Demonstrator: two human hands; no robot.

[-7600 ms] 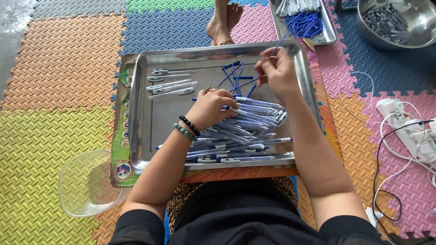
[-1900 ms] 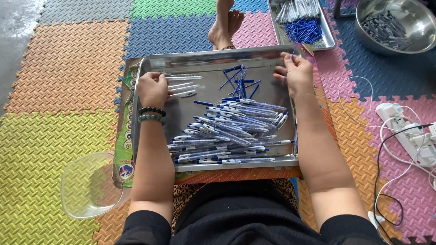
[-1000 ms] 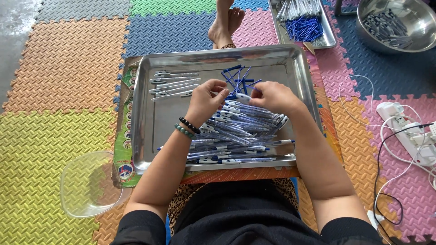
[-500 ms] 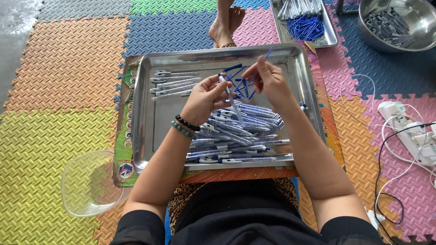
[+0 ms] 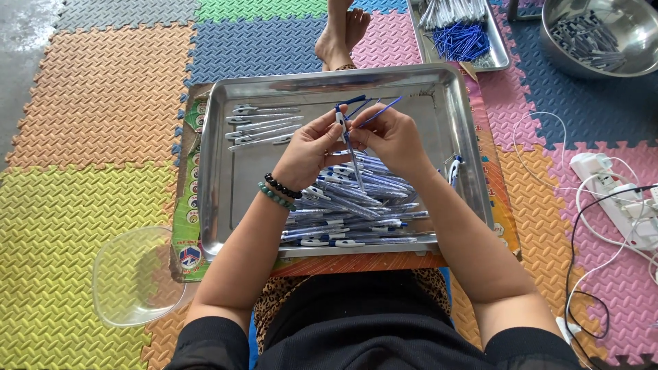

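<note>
**Both hands on one pen above the tray**

While both hands meet over the middle of the steel tray, the left hand pinches a pen near its white top end, fingers closed around the barrel. The right hand is closed on a thin blue refill, which slants up toward the upper right of the frame. Pen and refill meet between the two hands, but whether the refill is inside the barrel cannot be told.

Below the hands, in the lower middle of the tray, lies a loose pile of pens, blue and white, overlapping one another. In the tray's upper left, a short row of pens lies side by side, well apart from the pile. Beaded bracelets circle the left wrist.

The tray rests on a printed board over the person's lap. A clear plastic bowl sits at lower left on the foam mats. At the top edge, a second tray holds blue refills, a metal bowl stands in the upper right corner, and another person's bare foot shows at top centre. A white power strip with cables lies at right.
</note>
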